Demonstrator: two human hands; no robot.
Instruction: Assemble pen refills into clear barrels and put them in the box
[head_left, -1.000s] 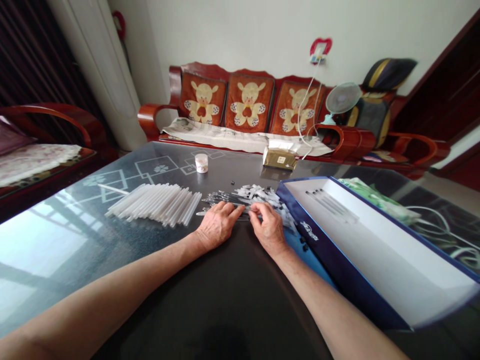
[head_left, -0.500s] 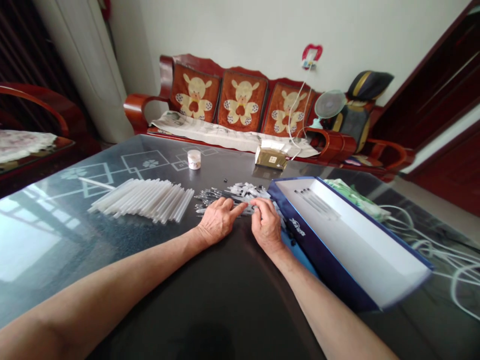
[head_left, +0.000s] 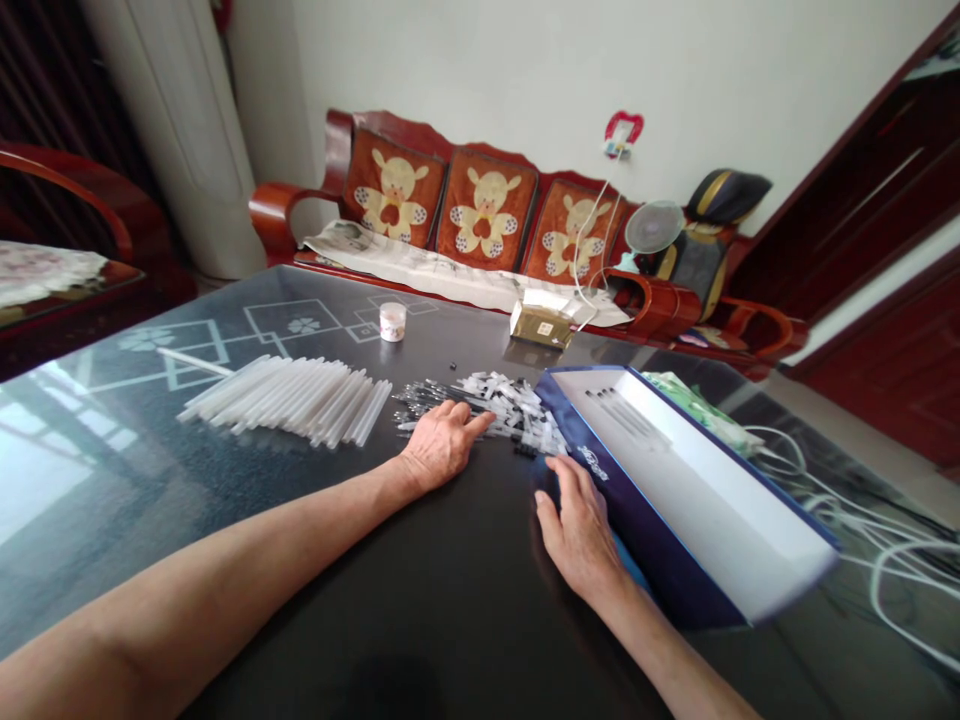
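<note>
My left hand [head_left: 441, 442] rests at the near edge of a pile of thin pen refills [head_left: 424, 397] with metal tips. Its fingers are curled down and one points right; whatever lies under them is hidden. My right hand [head_left: 576, 515] is just off the table beside the blue box's near wall, thumb and fingers apart, holding nothing I can see. Small black pieces [head_left: 525, 450] lie just beyond its fingertips. White and clear plastic pen parts [head_left: 517, 402] are heaped between the refills and the box. Pale translucent pen barrels [head_left: 292, 400] lie side by side to the left.
The open blue box [head_left: 705, 490] with white inside holds several pens [head_left: 626, 415]. A small white tub [head_left: 392, 322] and a tissue box [head_left: 540, 322] stand farther back. White cables [head_left: 862, 520] and a green packet [head_left: 697, 405] lie right of the box.
My right hand has moved away from the left hand, toward me and to the right, and its fingers have spread. My left hand has stayed almost in place.
</note>
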